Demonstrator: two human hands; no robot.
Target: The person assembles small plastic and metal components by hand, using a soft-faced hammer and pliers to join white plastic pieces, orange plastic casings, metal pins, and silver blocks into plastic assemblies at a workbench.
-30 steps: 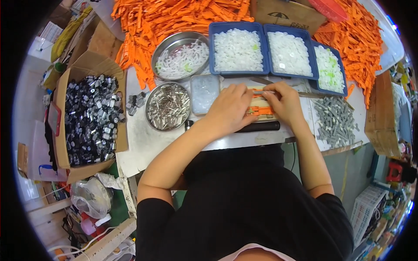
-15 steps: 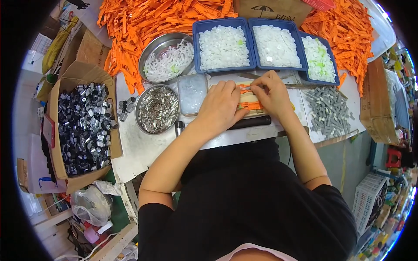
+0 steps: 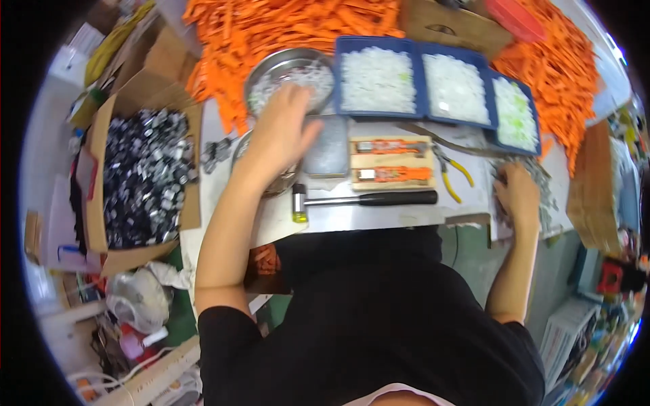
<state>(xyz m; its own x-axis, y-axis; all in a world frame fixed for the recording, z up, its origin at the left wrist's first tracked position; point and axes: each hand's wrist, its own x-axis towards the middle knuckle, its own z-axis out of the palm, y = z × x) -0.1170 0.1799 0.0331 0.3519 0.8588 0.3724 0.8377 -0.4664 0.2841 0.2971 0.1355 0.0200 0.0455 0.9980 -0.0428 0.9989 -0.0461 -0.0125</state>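
My left hand (image 3: 279, 132) is over the round metal bowl (image 3: 272, 62) of small white plastic parts. Its fingers stretch toward the parts and the thumb stands apart. Beneath it, a second bowl (image 3: 288, 181) is mostly hidden. At the right, my right hand (image 3: 520, 193) rests at the pile of grey plastic parts (image 3: 542, 177), fingers curled inward; whatever they pinch is hidden and blurred. Between the hands lies a pale wooden block (image 3: 393, 161) holding two orange plastic pieces (image 3: 394, 174) with metal parts in them.
A black-handled hammer (image 3: 399, 197) and yellow-handled pliers (image 3: 460, 179) lie by the block. Behind stand blue trays (image 3: 418, 81) of white parts, with heaps of orange pieces (image 3: 291, 26) beyond. A clear box (image 3: 326, 145) sits left of the block; a carton (image 3: 101, 186) of shiny parts stands farther left.
Both hands have left the wooden block. My left hand went left to the metal bowl, my right hand right to the grey parts. The block, hammer and pliers now show fully.
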